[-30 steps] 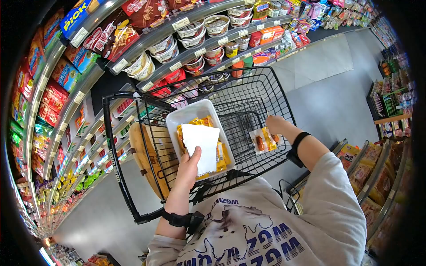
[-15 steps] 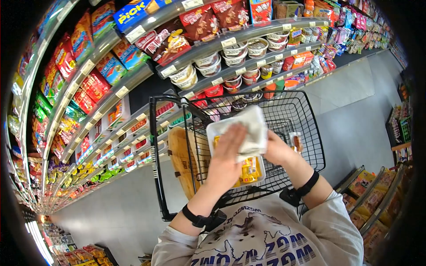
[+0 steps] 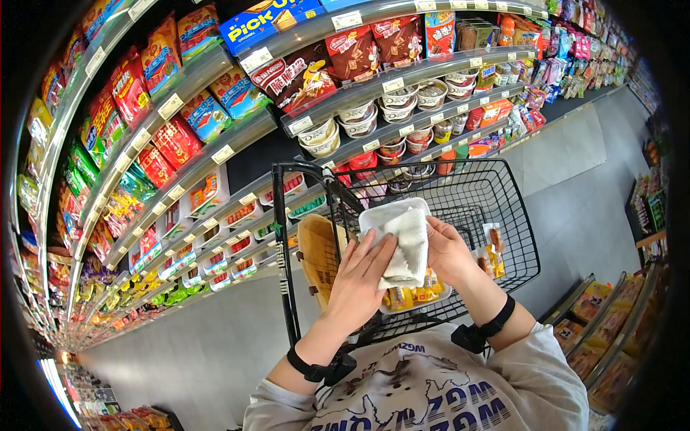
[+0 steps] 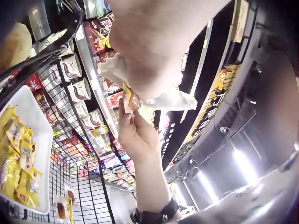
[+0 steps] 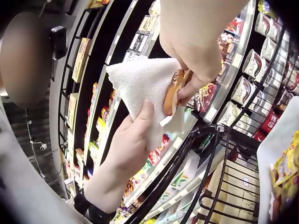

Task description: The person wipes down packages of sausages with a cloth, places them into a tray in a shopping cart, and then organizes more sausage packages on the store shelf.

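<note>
My left hand (image 3: 363, 269) holds a folded white cloth (image 3: 410, 251) above the tray, its thumb pressing the cloth in the right wrist view. My right hand (image 3: 449, 251) pinches a small packaged sausage (image 5: 173, 95), brown with a clear and yellow wrapper. The cloth lies against one side of that pack in the right wrist view. Most of the pack is hidden behind the cloth and fingers in the head view. Under both hands is a white plastic tray (image 3: 377, 212) with several yellow packets (image 3: 402, 296) in it.
A black wire shopping cart (image 3: 514, 208) carries the tray. More sausage packs (image 3: 494, 251) lie at the cart's right. A tan wooden piece (image 3: 316, 251) stands by its left side. Snack shelves (image 3: 172, 108) run along the left and front, with stacked tubs (image 3: 359, 118) close by.
My right hand has come from the cart's right side to the cloth, carrying a sausage pack. My left hand has raised and turned the cloth to meet it. The head view has shifted.
</note>
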### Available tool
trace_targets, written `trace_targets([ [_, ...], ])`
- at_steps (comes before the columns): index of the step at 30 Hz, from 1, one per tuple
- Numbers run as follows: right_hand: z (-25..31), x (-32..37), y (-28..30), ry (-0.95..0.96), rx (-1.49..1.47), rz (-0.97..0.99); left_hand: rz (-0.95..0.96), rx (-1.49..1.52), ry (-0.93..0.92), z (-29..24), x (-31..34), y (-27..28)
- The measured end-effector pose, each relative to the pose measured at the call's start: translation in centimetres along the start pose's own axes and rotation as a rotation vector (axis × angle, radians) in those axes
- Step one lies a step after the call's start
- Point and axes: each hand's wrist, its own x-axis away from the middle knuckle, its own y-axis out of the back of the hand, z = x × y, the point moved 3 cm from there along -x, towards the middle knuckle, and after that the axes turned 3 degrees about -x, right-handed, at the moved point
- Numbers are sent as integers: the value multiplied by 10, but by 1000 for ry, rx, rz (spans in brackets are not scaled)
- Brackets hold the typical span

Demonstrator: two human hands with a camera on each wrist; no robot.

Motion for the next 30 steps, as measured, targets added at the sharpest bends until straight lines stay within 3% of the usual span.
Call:
trace_targets([
  [9, -9, -4, -3, -26, 32, -89, 74, 33, 47, 37, 47, 14],
  [11, -8, -6, -5, -28, -12, -133, 15, -27, 296, 56, 60, 15],
  [12, -7, -5, -9, -9, -5, -183, -19, 81, 524, 62, 64, 18],
  [13, -7, -5, -11, 8, 2, -232, -66, 155, 601, 65, 64, 24],
  [15, -14, -7, -15, -9, -14, -165, -269, 137, 445, 54, 47, 35],
  [17, -24, -6, -32, -89, -127, -99, -274, 24, 184, 30, 23, 39],
  [18, -28, -4, -40, -97, -126, -91, -175, -60, 38, 23, 16, 31],
  [19, -27, 5, -47, -141, -243, -122, -1, -145, 19, 10, 10, 26],
  [21, -24, 6, -52, -197, -354, -111, 13, -163, -13, 10, 7, 12],
  [30, -25, 26, -60, -255, -323, -124, 46, -210, -124, 13, 29, 22],
])
